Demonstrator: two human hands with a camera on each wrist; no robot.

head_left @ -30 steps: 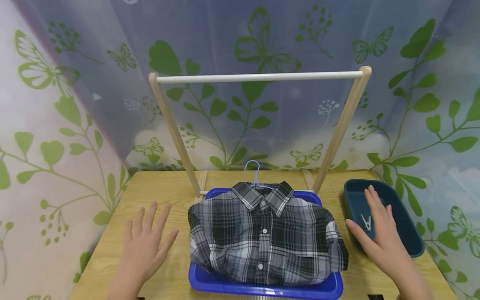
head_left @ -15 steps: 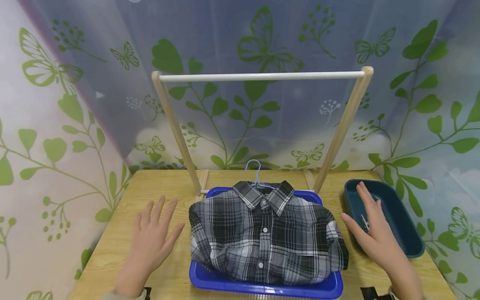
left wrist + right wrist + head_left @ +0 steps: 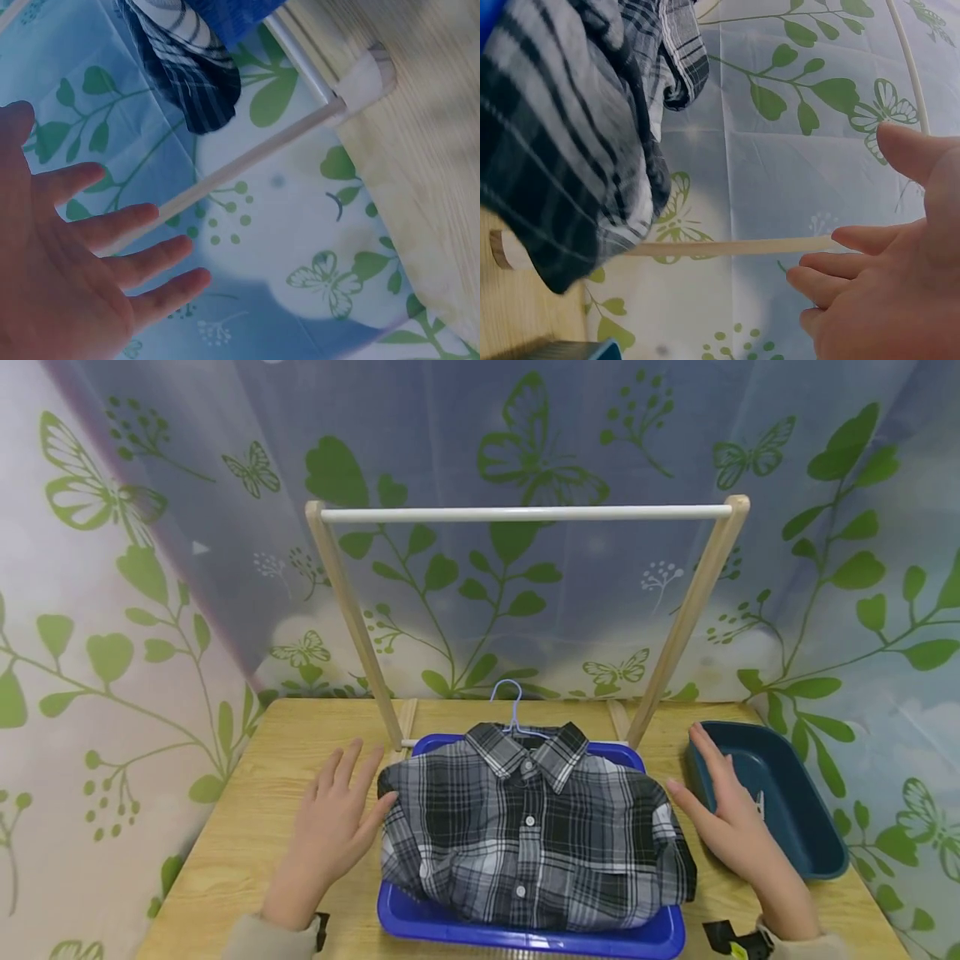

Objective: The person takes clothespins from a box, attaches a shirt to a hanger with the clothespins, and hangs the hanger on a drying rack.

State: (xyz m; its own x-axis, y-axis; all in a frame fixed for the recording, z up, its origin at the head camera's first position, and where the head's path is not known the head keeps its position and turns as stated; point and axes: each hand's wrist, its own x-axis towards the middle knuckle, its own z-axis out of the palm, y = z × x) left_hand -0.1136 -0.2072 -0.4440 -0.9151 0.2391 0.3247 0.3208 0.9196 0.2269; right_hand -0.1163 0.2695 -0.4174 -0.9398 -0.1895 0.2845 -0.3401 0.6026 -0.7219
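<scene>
A grey, black and white plaid shirt [image 3: 480, 827] lies buttoned over a blue tray [image 3: 532, 939], its collar toward the back. The hook of a pale lavender hanger [image 3: 507, 693] rises from the collar. My left hand [image 3: 333, 822], fingers extended, hovers just left of the shirt; the left wrist view shows its palm [image 3: 67, 277] with nothing in it. To the shirt's right is my right hand [image 3: 731, 827], also with fingers straight and holding nothing. It covers part of a dark teal basin [image 3: 817, 827] in the head view. A small light clothespin [image 3: 761, 804] shows inside the basin, partly hidden by that hand.
Behind the shirt stands a wooden rack with a white top bar [image 3: 525, 514] and two posts, the right post [image 3: 686, 618] nearer the basin. Everything rests on a wood-grain table [image 3: 300, 735]. Curtains [image 3: 420, 435] printed with leaves and butterflies enclose the back and sides.
Both hands have moved inward toward the shirt, the left one rightward and the right one leftward. The shirt, tray, rack and basin keep their places.
</scene>
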